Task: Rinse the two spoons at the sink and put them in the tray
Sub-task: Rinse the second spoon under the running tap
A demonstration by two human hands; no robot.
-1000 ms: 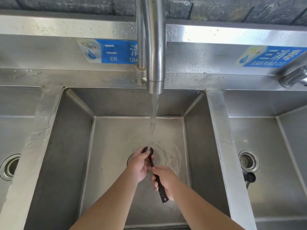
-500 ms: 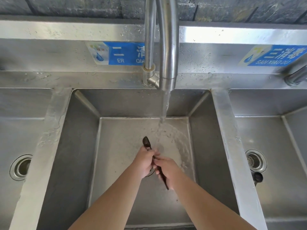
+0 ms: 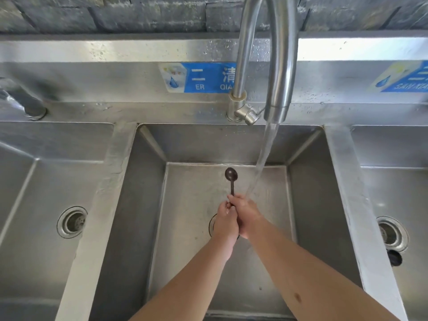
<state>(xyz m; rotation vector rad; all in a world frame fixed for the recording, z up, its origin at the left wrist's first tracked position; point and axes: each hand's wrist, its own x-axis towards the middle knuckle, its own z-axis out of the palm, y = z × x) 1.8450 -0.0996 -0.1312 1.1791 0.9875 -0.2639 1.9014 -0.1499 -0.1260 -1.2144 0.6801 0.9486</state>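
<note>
Both hands meet low over the middle sink (image 3: 148, 205). The left hand (image 3: 225, 220) and the right hand (image 3: 246, 215) are pressed side by side, fingers curled round the handle of a dark spoon (image 3: 231, 179). Its bowl points away from the person, clear of the hands. Water (image 3: 262, 158) runs from the tap (image 3: 280, 66) and lands on the right hand, just right of the spoon. A drain (image 3: 212, 224) shows partly beneath the left hand.
</note>
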